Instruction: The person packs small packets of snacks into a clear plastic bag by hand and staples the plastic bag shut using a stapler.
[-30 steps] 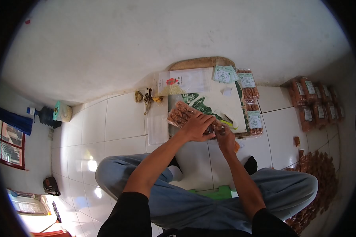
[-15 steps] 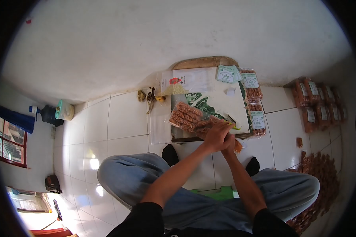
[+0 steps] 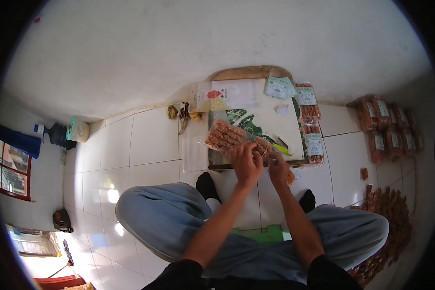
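A clear plastic pack of brown snack pieces lies slanted across the front of a low board-topped table. My left hand is over the pack's right part, with its fingers bent onto the plastic. My right hand pinches at the pack's right end, close beside the left; the fingertips are partly hidden. Just beyond the right hand lies a small tool with a yellow-green handle and a dark part. Two labelled packs rest along the table's right edge.
Green-and-white labels sit at the back of the table, beside clear plastic bags. Several labelled packs stand against the wall on the right, with a heap of brown pieces nearer me. Dried peels lie left of the table.
My left hand has moved left, away from the right hand and onto the pack. The yellow-green tool, partly covered before, now shows on the table.
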Demonstrator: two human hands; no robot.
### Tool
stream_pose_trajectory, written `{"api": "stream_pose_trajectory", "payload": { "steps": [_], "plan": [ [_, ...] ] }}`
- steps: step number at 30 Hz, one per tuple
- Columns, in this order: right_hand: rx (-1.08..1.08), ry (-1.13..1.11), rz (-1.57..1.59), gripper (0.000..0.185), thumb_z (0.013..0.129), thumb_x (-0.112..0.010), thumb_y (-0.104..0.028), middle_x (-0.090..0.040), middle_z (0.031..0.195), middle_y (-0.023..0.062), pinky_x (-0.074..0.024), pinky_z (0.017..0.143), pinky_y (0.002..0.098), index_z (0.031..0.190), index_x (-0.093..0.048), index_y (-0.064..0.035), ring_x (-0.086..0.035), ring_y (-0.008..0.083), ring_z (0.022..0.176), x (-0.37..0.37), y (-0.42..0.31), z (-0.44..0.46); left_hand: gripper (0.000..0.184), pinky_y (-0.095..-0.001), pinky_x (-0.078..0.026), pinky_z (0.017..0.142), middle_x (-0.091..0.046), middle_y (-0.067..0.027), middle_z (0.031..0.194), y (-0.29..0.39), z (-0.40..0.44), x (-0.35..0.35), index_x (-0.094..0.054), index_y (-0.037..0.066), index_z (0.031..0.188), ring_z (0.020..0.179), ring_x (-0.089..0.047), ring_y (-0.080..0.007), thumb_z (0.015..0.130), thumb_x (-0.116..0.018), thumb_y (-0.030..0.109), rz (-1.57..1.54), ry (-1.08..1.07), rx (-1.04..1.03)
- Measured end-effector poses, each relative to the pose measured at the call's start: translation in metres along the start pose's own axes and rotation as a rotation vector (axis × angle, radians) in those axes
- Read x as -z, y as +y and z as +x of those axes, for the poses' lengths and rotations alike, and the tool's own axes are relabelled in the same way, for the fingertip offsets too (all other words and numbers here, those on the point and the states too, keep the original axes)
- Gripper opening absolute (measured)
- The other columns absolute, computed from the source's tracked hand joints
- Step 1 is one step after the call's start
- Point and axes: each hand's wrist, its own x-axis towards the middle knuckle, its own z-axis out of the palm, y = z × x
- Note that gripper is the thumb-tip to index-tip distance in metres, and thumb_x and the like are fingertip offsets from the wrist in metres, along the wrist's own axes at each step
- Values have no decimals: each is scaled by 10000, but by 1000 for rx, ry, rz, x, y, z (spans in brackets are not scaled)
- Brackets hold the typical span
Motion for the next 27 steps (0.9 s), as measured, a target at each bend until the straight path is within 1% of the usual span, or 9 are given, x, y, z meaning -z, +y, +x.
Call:
{"api": "stream_pose_trajectory", "payload": {
  "steps": [1, 2, 4, 8, 11, 18, 21, 23, 27],
  "plan": [
    [15, -10, -10, 255, 847, -703, -145, -702, 843, 129, -527, 632, 356, 1089, -652, -83, -693, 261, 706, -1, 2, 1, 204, -530, -283, 1029, -552, -111, 1151, -11, 4, 4, -605, 85, 1020, 1173, -477, -306, 835, -614, 171, 116, -33, 26],
    [32, -20, -20, 280, 821, -736, -140, -707, 840, 141, -529, 633, 347, 1083, -657, -80, -699, 278, 718, -2, 3, 2, 204, -530, -283, 1029, -552, -111, 1151, -20, 7, 7, -605, 85, 1020, 1173, -477, -306, 835, -614, 171, 116, -34, 25],
    [98, -56, -96, 292, 817, -741, -149, -707, 831, 151, -532, 626, 350, 1088, -656, -82, -698, 295, 721, 4, -10, 5, 218, -555, -227, 1073, -522, -116, 1202, -30, 11, 12, -609, 84, 1045, 1237, -434, -308, 854, -603, 190, 259, -66, -132],
    [274, -65, -263, 283, 815, -750, -164, -704, 799, 165, -540, 599, 367, 1067, -653, -79, -698, 304, 707, 7, -24, 10, 227, -559, -208, 1090, -490, -122, 1246, -35, 12, 15, -609, 87, 1062, 1275, -394, -315, 870, -603, 208, 271, -169, -162],
    [245, -5, -246, 238, 816, -744, -152, -691, 773, 170, -538, 575, 374, 1016, -648, -67, -690, 324, 707, -2, -7, 7, 210, -574, -197, 1091, -486, -119, 1248, -42, 10, 13, -611, 97, 1050, 1279, -388, -331, 895, -594, 239, 280, -169, -192],
    [216, -21, -296, 182, 825, -724, -124, -669, 729, 155, -522, 564, 381, 967, -636, -50, -674, 330, 666, 2, -26, 10, 206, -602, -179, 1083, -476, -121, 1256, -50, 8, 18, -612, 107, 1036, 1305, -367, -336, 914, -587, 272, 239, -236, -232],
    [324, 30, -258, 193, 817, -719, -102, -662, 729, 162, -519, 583, 390, 984, -644, -40, -662, 349, 667, 8, -33, 12, 209, -600, -168, 1088, -470, -118, 1256, -51, 9, 19, -619, 110, 1020, 1315, -355, -329, 921, -586, 291, 217, -248, -256],
    [266, -6, -247, 208, 806, -705, -67, -670, 778, 180, -524, 631, 404, 1005, -655, -30, -663, 369, 727, 11, -35, 12, 213, -599, -160, 1091, -466, -116, 1256, -52, 10, 21, -623, 111, 1012, 1320, -349, -324, 926, -583, 302, 200, -257, -272],
    [280, -60, -250, 232, 812, -672, -37, -681, 836, 181, -527, 671, 415, 1043, -658, -23, -663, 374, 776, 9, -27, 14, 224, -594, -140, 1098, -456, -111, 1257, -55, 12, 25, -626, 113, 1014, 1326, -338, -318, 933, -578, 316, 183, -302, -298]
  ]
}}
